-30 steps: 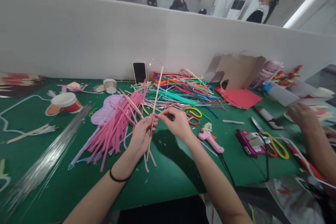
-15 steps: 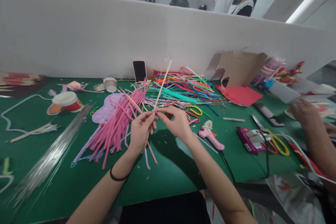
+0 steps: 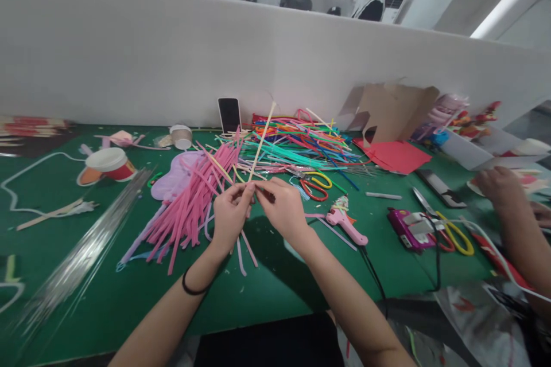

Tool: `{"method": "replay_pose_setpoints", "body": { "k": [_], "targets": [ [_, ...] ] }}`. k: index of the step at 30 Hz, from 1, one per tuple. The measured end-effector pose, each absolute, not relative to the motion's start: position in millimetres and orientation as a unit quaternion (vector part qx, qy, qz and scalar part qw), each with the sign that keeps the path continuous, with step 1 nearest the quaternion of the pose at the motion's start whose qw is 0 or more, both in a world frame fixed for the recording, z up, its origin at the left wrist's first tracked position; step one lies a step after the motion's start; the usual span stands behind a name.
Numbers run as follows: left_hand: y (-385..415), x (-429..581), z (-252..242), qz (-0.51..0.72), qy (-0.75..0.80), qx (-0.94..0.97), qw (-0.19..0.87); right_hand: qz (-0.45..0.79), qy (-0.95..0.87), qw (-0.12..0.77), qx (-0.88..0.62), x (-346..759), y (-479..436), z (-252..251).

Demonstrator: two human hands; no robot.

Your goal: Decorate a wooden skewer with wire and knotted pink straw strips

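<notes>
Near centre, above the green counter [image 3: 267,292], L hand [image 3: 230,213] & R hand [image 3: 282,212] meet, fingers of both pinched shut on the low end of a thin cream stem [image 3: 262,139] that slants up and away, tip just right of the phone [image 3: 228,116]. Prob. v. light, bendy and fuzzy rather than slippery, so best gripped low by the pinch, as the long free tip likely wobbles. Pink stems [image 3: 189,206] lie just left, mixed-colour pile [image 3: 301,143] farther.
</notes>
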State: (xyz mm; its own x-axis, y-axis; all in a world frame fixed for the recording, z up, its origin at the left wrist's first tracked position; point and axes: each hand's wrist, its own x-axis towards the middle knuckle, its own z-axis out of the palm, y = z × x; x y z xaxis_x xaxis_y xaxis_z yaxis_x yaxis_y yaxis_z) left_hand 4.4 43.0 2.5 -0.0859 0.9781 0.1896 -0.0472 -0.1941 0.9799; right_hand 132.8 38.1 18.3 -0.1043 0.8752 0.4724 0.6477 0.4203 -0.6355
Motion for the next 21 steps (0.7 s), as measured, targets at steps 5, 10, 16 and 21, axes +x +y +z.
{"method": "replay_pose_setpoints", "body": {
  "k": [5,10,16,21],
  "targets": [
    [47,1,-4,0.59,0.455,0.51,0.429,0.148,-0.724,0.443,-0.508,126,34,15],
    [52,3,-8,0.624,0.382,0.448,0.513,0.118,-0.706,0.472,-0.514,122,21,15],
    [49,8,-2,0.624,0.365,0.398,0.565,0.088,-0.709,0.463,-0.525,124,11,13],
    [48,7,3,0.607,0.346,0.373,0.61,0.066,-0.682,0.516,-0.513,123,6,2]
  ]
}}
